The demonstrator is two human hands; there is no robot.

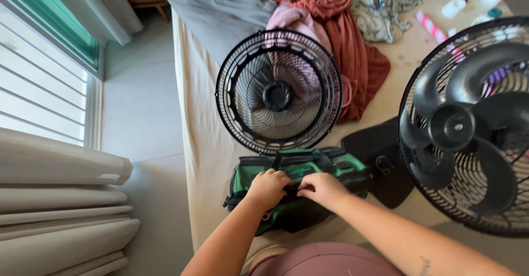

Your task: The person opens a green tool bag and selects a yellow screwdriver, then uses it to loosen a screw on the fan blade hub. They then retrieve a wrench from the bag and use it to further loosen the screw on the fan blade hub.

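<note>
The tool bag [300, 177] is woven green and black cloth, matt, with black webbing straps. The detached fan grille [278, 91] looks like thin black wire, slightly glossy. The fan blades [468, 127] are smooth black plastic with a soft sheen. The rust-coloured garment [352, 39] is crinkled, matt cloth, and the bed sheet [204, 138] is smooth beige fabric.

Both hands, left hand [268, 188] and right hand [322, 188], rest closed on top of a green-and-black fabric tool bag [297, 168] on the bed [204, 138], beside a detached black round wire fan grille [278, 91] and a black bladed fan [468, 127].
</note>
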